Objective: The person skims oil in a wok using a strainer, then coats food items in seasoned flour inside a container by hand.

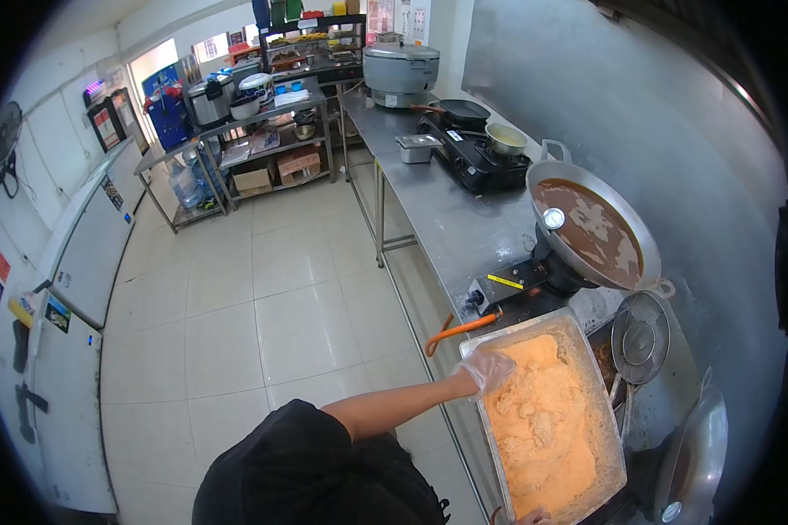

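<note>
A rectangular metal tray of orange-tinted breading flour lies before me at the counter's front. Lumpy coated pieces show in the flour's middle; what they are cannot be told. My left hand, in a clear plastic glove, reaches over the tray's near rim at its upper left corner and touches the flour. Its fingertips are hard to make out, so any grip is unclear. Only a small part of my right hand shows, at the tray's lower end by the picture's bottom edge; the rest is cut off.
A wok of brown oil with a dial thermometer sits on a burner beyond the tray. Wire strainers and a second wok are to the right. An orange gas hose loops off the counter edge. A portable stove stands farther along.
</note>
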The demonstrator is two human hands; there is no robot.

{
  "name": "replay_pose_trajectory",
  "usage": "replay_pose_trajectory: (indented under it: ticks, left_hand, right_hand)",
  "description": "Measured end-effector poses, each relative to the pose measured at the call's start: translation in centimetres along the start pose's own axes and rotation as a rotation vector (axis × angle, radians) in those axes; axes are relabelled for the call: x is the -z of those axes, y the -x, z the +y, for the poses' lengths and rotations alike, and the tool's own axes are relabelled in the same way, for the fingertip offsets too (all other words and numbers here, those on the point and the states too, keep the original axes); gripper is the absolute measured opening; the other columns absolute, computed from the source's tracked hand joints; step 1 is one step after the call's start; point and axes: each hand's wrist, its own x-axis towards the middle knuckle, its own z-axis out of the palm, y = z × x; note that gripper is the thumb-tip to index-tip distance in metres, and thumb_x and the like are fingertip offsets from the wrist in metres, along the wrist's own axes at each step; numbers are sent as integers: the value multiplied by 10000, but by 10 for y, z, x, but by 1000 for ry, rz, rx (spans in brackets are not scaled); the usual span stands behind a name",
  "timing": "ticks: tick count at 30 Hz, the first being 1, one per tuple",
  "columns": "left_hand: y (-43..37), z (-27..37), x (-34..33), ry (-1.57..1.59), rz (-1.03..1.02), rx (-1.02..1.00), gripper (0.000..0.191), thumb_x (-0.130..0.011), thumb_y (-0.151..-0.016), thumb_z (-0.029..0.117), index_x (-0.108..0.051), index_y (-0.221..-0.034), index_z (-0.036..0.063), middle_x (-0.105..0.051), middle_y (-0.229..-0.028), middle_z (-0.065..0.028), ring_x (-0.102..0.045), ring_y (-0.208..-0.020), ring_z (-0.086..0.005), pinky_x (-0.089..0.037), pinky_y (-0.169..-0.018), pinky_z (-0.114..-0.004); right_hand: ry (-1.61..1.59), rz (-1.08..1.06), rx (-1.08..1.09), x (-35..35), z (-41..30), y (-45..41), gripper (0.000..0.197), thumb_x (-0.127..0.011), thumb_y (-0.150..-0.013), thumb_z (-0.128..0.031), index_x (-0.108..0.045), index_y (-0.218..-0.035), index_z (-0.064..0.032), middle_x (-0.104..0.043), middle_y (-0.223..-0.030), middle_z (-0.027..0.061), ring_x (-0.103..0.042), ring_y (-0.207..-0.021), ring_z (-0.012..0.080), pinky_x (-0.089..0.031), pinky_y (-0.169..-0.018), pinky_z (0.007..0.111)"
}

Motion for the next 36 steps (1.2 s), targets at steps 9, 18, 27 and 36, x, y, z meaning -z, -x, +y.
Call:
replay_pose_trajectory:
  ticks: [9,18,27,36]
  left_hand:
    - [1,5,9,-23,-25,-5,130,-529,-848,191,-611,-826,92,-662,-826,-99,-670,-809,-301,-540,-684,-426]
    - [2,2,6,-10,10,-26,116,-527,-838,171,-602,-816,86,-662,-819,-103,-670,-803,-303,-530,-682,-428]
    - [1,5,5,-30,-4,-14,160,-503,-879,203,-617,-860,91,-678,-841,-104,-670,-810,-312,-531,-685,-443]
    - [0,3,8,8,19,10,189,-486,-911,238,-611,-863,105,-683,-847,-100,-671,-806,-317,-535,-672,-456]
  right_hand:
    - [-3,13,-6,1,0,2,332,-562,-870,-398,-642,-743,-102,-605,-651,127,-594,-589,295,-467,-547,421]
    - [-1,24,-3,4,-2,5,336,-564,-867,-404,-636,-728,-107,-601,-637,120,-591,-574,290,-465,-537,421]
    - [-19,65,-23,11,5,16,340,-566,-864,-410,-631,-712,-113,-597,-622,114,-588,-560,285,-462,-527,421]
    - [63,-144,-193,-10,24,20,350,-540,-896,-401,-621,-752,-93,-604,-642,146,-603,-573,299,-488,-551,413]
